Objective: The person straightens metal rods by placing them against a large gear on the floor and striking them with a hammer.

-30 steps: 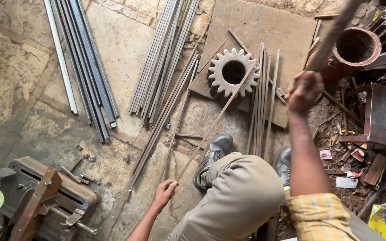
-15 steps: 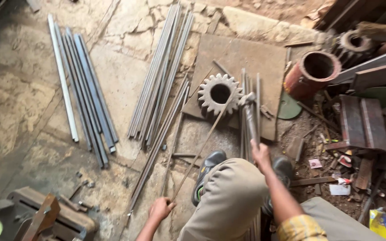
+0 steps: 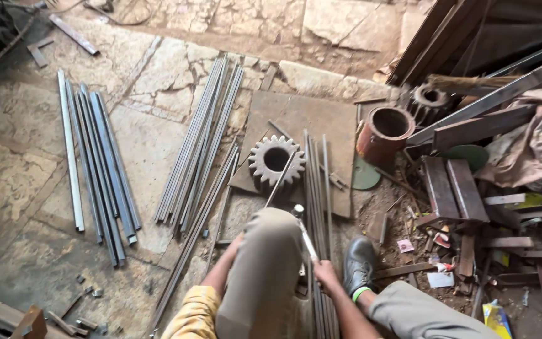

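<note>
My right hand (image 3: pixel 326 274) was closed around a thin grey steel rod (image 3: pixel 305 238), stiff, light and slick, best gripped near its end; my left hand was hidden behind my knee (image 3: pixel 265 276), grip unknowable.

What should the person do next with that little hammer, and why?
Probably lift the hammer for another tap. The right hand grips its handle, and the head sits low, beside the knee and over the thin rod that leans on the big gear. The left hand is hidden behind the knee.
</note>
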